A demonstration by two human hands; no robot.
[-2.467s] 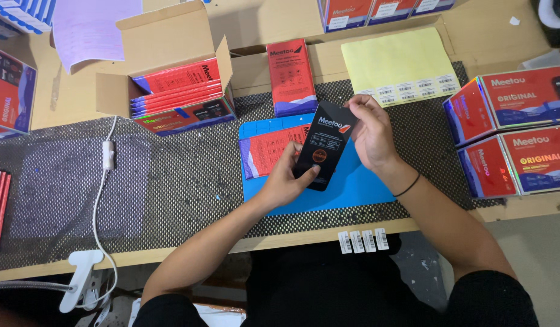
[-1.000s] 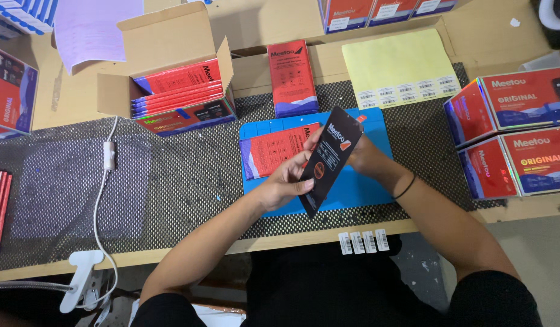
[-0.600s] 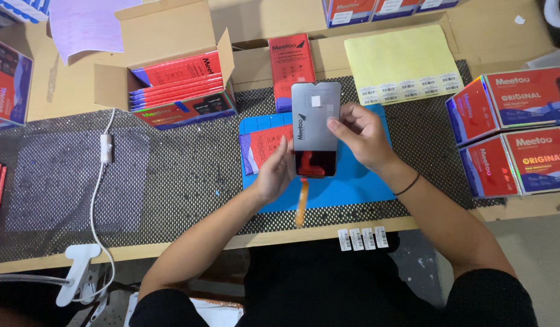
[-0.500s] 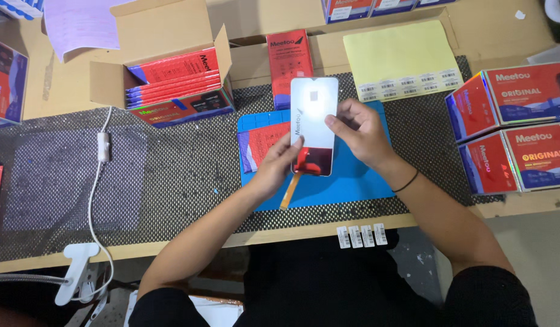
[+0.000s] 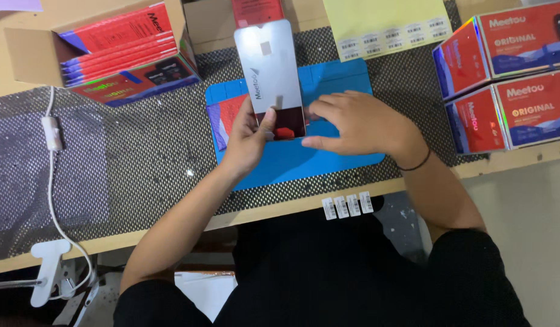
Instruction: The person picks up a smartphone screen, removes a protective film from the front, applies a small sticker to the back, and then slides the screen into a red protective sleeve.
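My left hand [image 5: 248,140] holds a flat phone-screen panel [image 5: 270,75] upright by its lower edge, its shiny silver back facing me and a dark red reflection at its bottom. My right hand [image 5: 359,124] rests flat on the blue work mat [image 5: 328,158], fingers pointing left and touching the panel's lower right corner. A red flat pack [image 5: 226,115] lies on the mat, partly hidden behind my left hand.
An open cardboard box [image 5: 116,48] with stacked red packs sits at the back left. Red boxes [image 5: 510,79] are stacked at the right. A yellow label sheet [image 5: 386,24] lies at the back. A white cable [image 5: 53,169] crosses the left. Barcode stickers [image 5: 348,206] line the table edge.
The panel went from black side tilted to silver back facing me, held upright. My right hand left the panel's side and came down flat on the mat. The orange strip below it is gone from view.
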